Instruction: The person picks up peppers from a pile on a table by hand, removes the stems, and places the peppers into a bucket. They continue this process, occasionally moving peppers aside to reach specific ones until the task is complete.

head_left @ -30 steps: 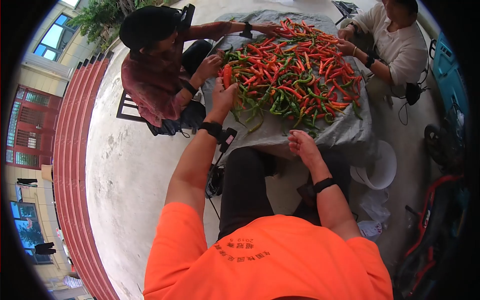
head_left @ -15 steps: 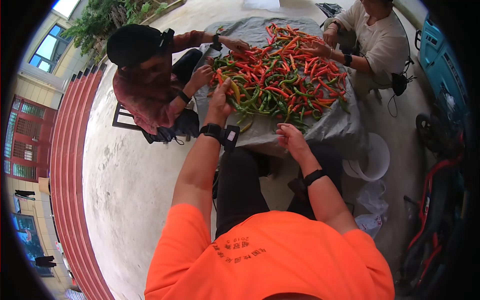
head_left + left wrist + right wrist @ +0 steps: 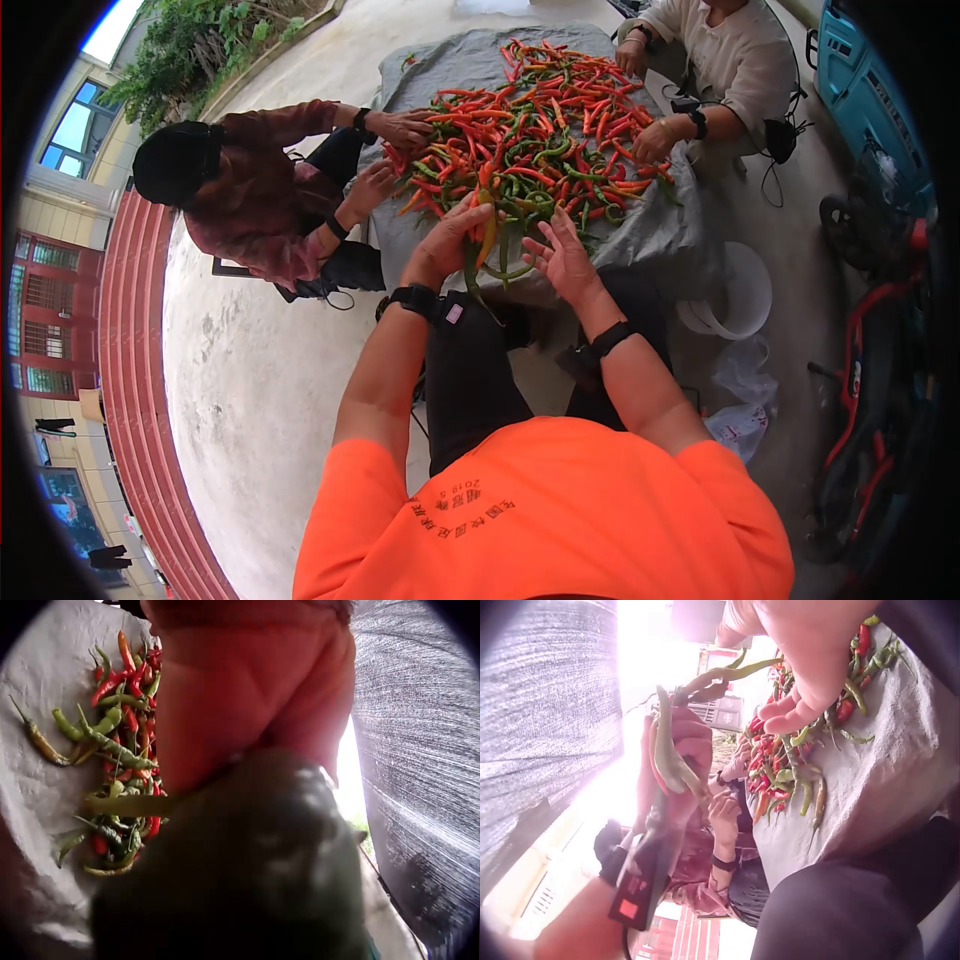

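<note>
My left hand (image 3: 446, 242) grips several chili peppers (image 3: 487, 236), yellow-orange and green, at the near edge of the pile. In the left wrist view a dark green pepper (image 3: 277, 847) hangs blurred and close below the palm. The right wrist view shows a pale green pepper (image 3: 667, 746) across the left hand's fingers. My right hand (image 3: 568, 262), fingers apart and holding nothing, is just right of the held peppers. In front of both hands, red and green chili peppers (image 3: 560, 130) lie heaped on a grey sheet (image 3: 655, 250) over a table.
A person in a dark red top (image 3: 265, 215) sits at the left, both hands at the pile. Another in a light shirt (image 3: 745, 60) sits at the far right, one hand over the peppers. A white bucket (image 3: 745, 290) and a plastic bag (image 3: 740, 430) stand right of my legs.
My left hand has come back from the pile's left side towards me with peppers. My right hand has opened its fingers. The person at the right has drawn one hand nearer.
</note>
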The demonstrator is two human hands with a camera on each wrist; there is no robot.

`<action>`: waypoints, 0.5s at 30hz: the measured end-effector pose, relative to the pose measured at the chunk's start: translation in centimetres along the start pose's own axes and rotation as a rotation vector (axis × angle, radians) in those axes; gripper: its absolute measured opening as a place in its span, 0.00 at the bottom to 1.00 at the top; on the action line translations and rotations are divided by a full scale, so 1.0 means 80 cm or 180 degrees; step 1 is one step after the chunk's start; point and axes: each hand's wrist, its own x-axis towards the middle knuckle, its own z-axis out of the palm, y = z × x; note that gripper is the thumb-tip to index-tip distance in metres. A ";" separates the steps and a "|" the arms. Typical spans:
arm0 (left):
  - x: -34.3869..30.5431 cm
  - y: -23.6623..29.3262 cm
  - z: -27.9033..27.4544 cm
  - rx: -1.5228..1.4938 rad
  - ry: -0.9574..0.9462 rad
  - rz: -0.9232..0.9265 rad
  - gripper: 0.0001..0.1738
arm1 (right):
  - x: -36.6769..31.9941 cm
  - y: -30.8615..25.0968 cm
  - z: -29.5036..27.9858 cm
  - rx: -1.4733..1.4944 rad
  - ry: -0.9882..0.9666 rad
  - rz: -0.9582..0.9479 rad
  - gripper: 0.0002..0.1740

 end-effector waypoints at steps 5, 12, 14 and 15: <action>-0.008 -0.045 -0.010 0.0021 -0.0279 -0.0419 0.24 | 0.018 0.011 -0.025 0.0631 -0.0869 0.0659 0.19; -0.035 -0.080 -0.013 -0.0147 0.0287 -0.0267 0.21 | 0.017 0.016 -0.017 0.0660 -0.0572 0.0151 0.08; -0.041 -0.081 -0.015 -0.0350 0.0347 -0.0267 0.21 | 0.026 0.020 -0.024 0.0764 -0.0682 0.0157 0.07; -0.044 -0.083 -0.018 -0.0473 0.0348 -0.0275 0.20 | 0.028 0.021 -0.025 0.0740 -0.0697 0.0148 0.08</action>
